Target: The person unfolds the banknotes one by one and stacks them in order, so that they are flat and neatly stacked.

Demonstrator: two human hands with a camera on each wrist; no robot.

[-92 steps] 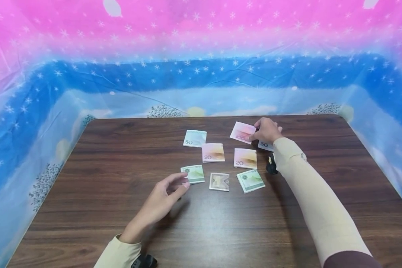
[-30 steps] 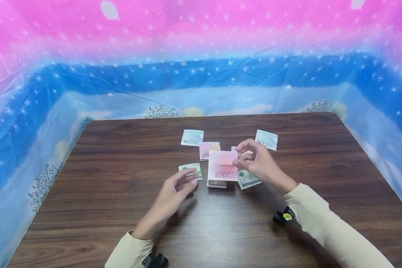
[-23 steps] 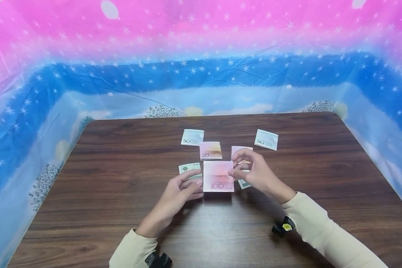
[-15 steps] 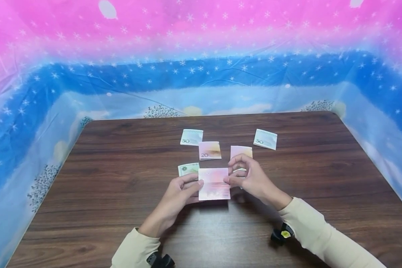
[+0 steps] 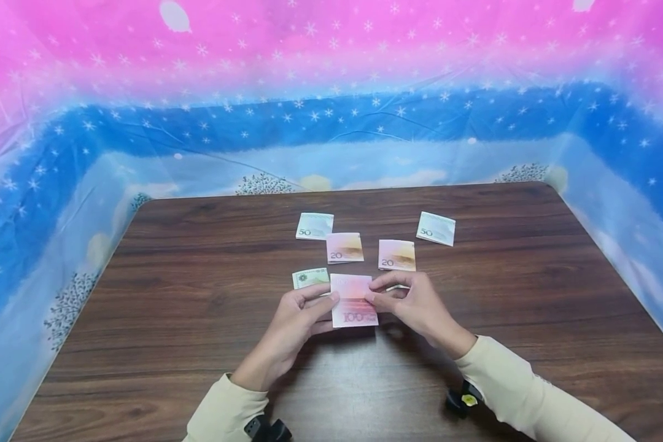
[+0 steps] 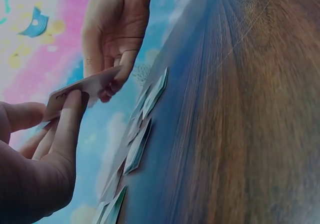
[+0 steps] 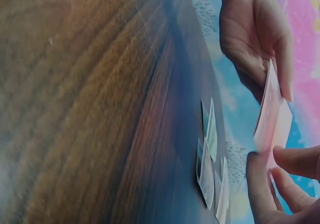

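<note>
A snowflake-printed backdrop cloth [image 5: 331, 116], pink above and blue below, surrounds a dark wood-grain table [image 5: 210, 258]. Two arms in cream sleeves reach in from the near side. The left hand [image 5: 293, 325] pinches the left edge of a folded pink 100 banknote [image 5: 353, 307], thumb on top and fingers beneath; the right hand [image 5: 420, 307] pinches its right edge between thumb and fingertips. The note is held above the table, in front of the person. Gripping opposite edges probably keeps it steady and leaves the printed face uncovered; the right wrist view shows its leaves slightly apart. Beyond lie smaller-looking folded notes: a left 50 note [image 5: 316, 224] and a right 50 note [image 5: 436, 228] farthest off, then a left 20 note [image 5: 344, 247] and a right 20 note [image 5: 396, 253], and a green note [image 5: 310, 277] partly behind the left fingers. They seem spread out so each value can be read. Three seconds earlier, the 100 lay at the far side beside the right 50, under the right hand alone; now both hands hold it.
</note>
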